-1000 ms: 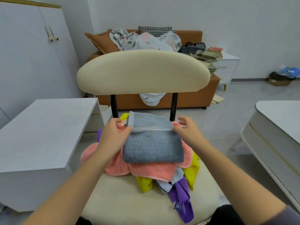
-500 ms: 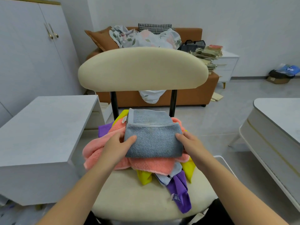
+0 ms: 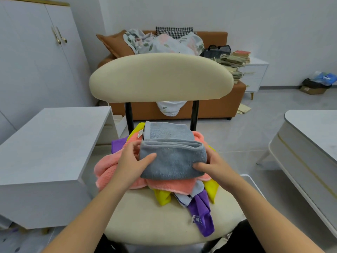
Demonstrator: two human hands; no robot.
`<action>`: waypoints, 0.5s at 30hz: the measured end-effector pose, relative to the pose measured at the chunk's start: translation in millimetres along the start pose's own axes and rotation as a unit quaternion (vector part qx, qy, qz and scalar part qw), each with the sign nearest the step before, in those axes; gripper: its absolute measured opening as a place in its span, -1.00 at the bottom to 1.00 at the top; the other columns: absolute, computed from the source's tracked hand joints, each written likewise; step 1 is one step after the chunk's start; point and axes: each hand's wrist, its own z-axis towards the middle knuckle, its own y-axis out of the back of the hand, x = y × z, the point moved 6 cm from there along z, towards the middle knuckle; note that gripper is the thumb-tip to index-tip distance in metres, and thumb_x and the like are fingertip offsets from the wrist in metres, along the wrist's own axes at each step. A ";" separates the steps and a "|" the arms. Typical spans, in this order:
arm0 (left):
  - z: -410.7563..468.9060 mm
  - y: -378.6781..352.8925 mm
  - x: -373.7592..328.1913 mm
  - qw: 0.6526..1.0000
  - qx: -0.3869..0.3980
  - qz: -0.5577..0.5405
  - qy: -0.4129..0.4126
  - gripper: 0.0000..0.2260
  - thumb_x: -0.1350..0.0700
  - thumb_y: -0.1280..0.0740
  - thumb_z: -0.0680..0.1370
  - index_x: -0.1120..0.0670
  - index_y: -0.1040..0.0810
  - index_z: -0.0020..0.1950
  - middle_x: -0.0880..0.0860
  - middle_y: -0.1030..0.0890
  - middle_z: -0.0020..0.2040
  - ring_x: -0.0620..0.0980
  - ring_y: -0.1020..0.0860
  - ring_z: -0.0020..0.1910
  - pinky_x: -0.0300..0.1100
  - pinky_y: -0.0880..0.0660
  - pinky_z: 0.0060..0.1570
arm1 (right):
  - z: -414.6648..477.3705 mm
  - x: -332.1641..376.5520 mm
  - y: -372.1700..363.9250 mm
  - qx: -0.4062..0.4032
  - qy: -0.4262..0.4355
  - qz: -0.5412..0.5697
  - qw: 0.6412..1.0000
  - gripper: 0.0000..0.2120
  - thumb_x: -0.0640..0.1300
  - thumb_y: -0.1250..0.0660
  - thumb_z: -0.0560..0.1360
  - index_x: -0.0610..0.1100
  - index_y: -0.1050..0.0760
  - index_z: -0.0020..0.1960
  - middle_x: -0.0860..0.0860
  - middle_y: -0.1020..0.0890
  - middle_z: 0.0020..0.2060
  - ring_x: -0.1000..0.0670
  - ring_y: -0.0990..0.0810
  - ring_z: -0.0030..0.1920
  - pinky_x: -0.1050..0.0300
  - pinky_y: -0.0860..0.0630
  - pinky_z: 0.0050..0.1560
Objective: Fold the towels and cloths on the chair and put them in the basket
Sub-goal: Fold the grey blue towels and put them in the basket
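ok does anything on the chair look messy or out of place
Only the crumpled purple cloth: it trails out of the heap under the folded grey towel, toward the front edge of the cream chair seat.

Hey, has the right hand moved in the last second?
Yes. The right hand has come toward the person, away from the chair's black post, to the near right side of the grey towel.

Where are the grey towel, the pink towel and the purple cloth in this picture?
grey towel (image 3: 173, 161), head view, folded front face.
pink towel (image 3: 105, 172), head view, bunched left side.
purple cloth (image 3: 204, 207), head view, hanging front end.
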 end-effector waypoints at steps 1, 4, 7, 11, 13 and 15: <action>1.9 -0.2 0.3 1.000 0.014 0.026 -0.011 -0.54 0.00 -0.50 0.40 -0.05 -0.43 0.23 -0.08 -0.49 0.18 -0.13 -0.48 0.12 -0.18 -0.47 0.10 | -1.5 0.2 -0.7 0.011 0.001 -0.005 1.000 -0.50 -0.32 -0.28 0.40 0.17 -0.45 0.20 0.18 -0.61 0.10 0.16 -0.55 0.13 0.22 -0.53 0.10; 1.4 0.9 -6.7 0.995 0.056 0.069 -0.049 -0.64 0.00 -0.53 0.35 -0.16 -0.49 0.06 -0.08 -0.50 0.14 -0.16 -0.48 0.10 -0.21 -0.44 0.13 | -6.1 -1.3 -0.4 0.016 -0.008 -0.004 1.000 -0.53 -0.47 -0.20 0.48 0.06 -0.54 0.09 0.21 -0.66 -0.05 0.19 -0.57 0.05 0.25 -0.52 0.07; -7.2 5.1 -15.2 0.992 0.074 0.035 -0.094 -0.70 0.05 -0.56 0.32 -0.10 -0.53 -0.05 -0.13 -0.59 -0.05 -0.27 -0.53 -0.04 -0.43 -0.43 -0.06 | -8.1 -5.0 1.3 -0.015 -0.014 0.020 1.000 -0.59 -0.44 -0.20 0.52 0.04 -0.56 0.05 0.17 -0.66 -0.04 0.17 -0.57 0.04 0.30 -0.48 0.05; -24.6 -6.3 -3.8 0.985 0.153 -0.051 -0.058 -0.70 0.28 -0.45 0.44 -0.02 -0.55 0.08 -0.34 -0.63 -0.06 -0.37 -0.57 -0.04 -0.47 -0.44 -0.09 | -7.0 -12.7 -0.6 -0.041 -0.029 0.073 0.996 -0.73 -0.11 -0.25 0.54 0.21 -0.62 0.05 0.17 -0.62 0.13 0.12 -0.51 0.24 0.12 -0.42 0.24; -26.3 -7.6 2.2 0.989 0.131 -0.050 -0.054 -0.74 0.24 -0.39 0.50 -0.09 -0.53 0.08 -0.38 -0.61 -0.03 -0.41 -0.54 0.00 -0.47 -0.44 -0.04 | -7.0 -19.3 0.7 -0.066 -0.047 0.078 0.994 -0.76 -0.06 -0.24 0.57 0.21 -0.61 0.07 0.12 -0.61 0.16 0.06 -0.50 0.26 0.05 -0.47 0.18; -22.2 -3.7 4.2 0.994 0.087 -0.051 -0.048 -0.78 0.21 -0.34 0.54 -0.11 -0.53 0.07 -0.28 -0.64 -0.03 -0.43 -0.53 -0.02 -0.46 -0.44 -0.04 | -6.8 -21.3 1.5 -0.100 -0.058 0.062 0.991 -0.77 -0.09 -0.19 0.60 0.16 -0.58 0.06 0.08 -0.61 0.13 0.01 -0.51 0.22 0.07 -0.49 0.05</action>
